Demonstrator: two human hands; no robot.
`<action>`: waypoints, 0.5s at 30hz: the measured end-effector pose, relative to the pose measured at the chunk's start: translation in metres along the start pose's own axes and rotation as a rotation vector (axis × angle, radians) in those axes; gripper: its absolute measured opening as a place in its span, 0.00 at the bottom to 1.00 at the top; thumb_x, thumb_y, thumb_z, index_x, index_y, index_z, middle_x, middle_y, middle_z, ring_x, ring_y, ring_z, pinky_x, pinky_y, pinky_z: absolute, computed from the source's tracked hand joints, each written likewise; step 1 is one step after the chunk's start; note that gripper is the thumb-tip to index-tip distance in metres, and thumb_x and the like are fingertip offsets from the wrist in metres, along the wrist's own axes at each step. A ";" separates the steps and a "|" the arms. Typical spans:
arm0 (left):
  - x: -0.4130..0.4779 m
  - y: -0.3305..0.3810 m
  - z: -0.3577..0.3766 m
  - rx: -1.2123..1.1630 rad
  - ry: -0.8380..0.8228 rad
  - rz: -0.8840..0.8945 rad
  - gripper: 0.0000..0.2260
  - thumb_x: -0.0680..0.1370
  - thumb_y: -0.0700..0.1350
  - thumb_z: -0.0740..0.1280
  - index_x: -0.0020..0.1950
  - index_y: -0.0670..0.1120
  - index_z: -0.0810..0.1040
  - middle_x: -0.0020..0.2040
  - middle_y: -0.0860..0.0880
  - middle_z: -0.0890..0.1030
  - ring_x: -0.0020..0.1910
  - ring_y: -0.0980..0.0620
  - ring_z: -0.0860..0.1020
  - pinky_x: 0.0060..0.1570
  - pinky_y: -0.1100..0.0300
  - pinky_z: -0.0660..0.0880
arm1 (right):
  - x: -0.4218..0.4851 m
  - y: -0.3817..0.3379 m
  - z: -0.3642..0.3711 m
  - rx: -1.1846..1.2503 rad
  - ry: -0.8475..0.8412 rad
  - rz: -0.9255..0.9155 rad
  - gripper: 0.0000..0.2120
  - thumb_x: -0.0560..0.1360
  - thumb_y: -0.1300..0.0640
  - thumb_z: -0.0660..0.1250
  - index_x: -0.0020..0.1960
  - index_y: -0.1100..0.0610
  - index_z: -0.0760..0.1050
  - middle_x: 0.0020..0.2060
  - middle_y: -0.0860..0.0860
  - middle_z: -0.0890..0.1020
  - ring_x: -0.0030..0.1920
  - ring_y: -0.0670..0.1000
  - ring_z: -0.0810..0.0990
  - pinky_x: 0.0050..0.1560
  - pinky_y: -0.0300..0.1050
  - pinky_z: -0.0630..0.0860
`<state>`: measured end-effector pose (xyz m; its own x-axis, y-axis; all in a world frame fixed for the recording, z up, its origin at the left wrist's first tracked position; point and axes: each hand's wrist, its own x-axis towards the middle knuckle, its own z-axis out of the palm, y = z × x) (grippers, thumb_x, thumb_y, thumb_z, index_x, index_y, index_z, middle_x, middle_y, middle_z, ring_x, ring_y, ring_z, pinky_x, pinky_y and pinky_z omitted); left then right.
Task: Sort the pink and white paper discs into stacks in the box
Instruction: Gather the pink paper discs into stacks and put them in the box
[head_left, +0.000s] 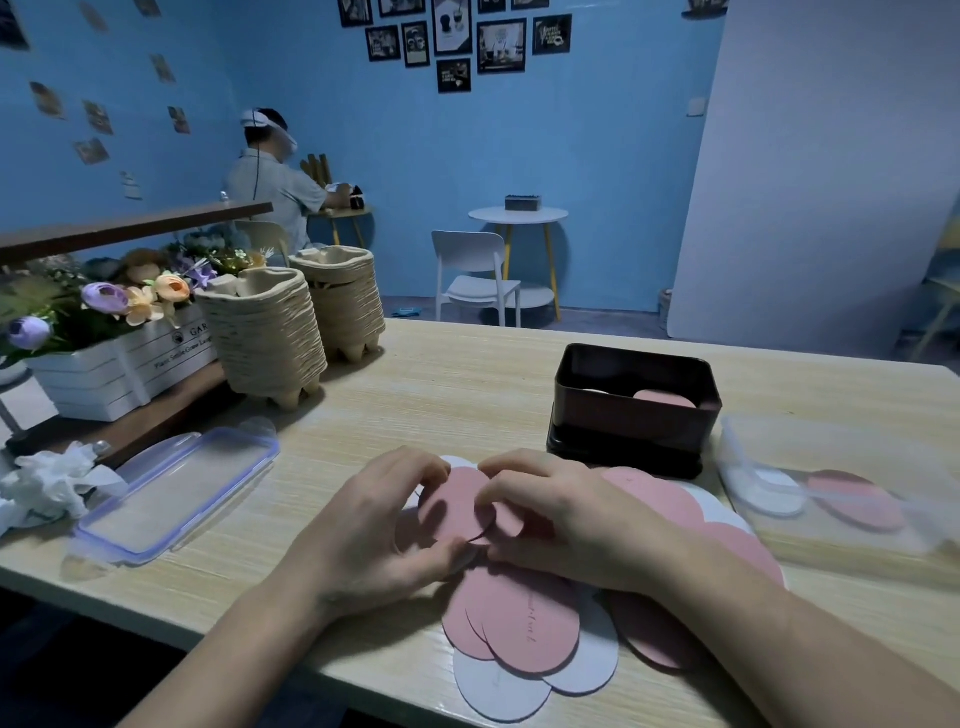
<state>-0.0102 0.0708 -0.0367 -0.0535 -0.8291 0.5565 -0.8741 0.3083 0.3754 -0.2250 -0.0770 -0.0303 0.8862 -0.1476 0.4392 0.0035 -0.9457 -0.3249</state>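
Observation:
A loose spread of pink discs (524, 618) and white discs (498, 686) covers the near middle of the wooden table (457, 384). My left hand (374, 525) and my right hand (566, 514) meet over the pile, both pinching one pink disc (452, 504) by its edges. Behind them stands the dark rectangular box (634, 415), open at the top, with a pink stack (665, 399) on its right side and a pale stack (592, 391) just showing on its left.
A clear plastic lid (171, 493) lies at the left, crumpled white wrap (47, 486) beyond it. A clear container (831, 493) with discs sits at the right. Two stacks of pulp trays (270, 332) and a flower planter (114, 364) stand back left. A person sits far behind.

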 end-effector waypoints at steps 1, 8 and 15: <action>0.002 -0.001 0.002 -0.008 0.002 0.010 0.20 0.72 0.55 0.80 0.56 0.50 0.76 0.53 0.56 0.80 0.54 0.54 0.79 0.52 0.50 0.78 | 0.000 0.000 0.000 0.002 0.000 0.003 0.14 0.79 0.42 0.72 0.58 0.49 0.77 0.67 0.49 0.76 0.65 0.49 0.77 0.60 0.47 0.78; -0.002 -0.007 0.005 -0.152 0.100 -0.045 0.23 0.72 0.53 0.78 0.63 0.50 0.79 0.56 0.58 0.83 0.57 0.53 0.83 0.55 0.51 0.80 | 0.000 0.002 -0.002 0.028 0.083 0.004 0.13 0.79 0.43 0.72 0.53 0.53 0.77 0.65 0.50 0.77 0.63 0.48 0.78 0.58 0.47 0.78; -0.004 -0.004 0.009 -0.135 0.130 -0.009 0.18 0.73 0.52 0.78 0.60 0.48 0.80 0.57 0.60 0.84 0.54 0.55 0.84 0.52 0.54 0.80 | 0.001 -0.001 -0.002 0.029 0.083 0.001 0.14 0.77 0.43 0.72 0.50 0.53 0.78 0.66 0.52 0.79 0.55 0.43 0.80 0.54 0.42 0.79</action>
<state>-0.0106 0.0685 -0.0467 0.0251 -0.7675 0.6406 -0.8009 0.3680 0.4723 -0.2249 -0.0768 -0.0278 0.8445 -0.1738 0.5066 0.0167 -0.9369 -0.3491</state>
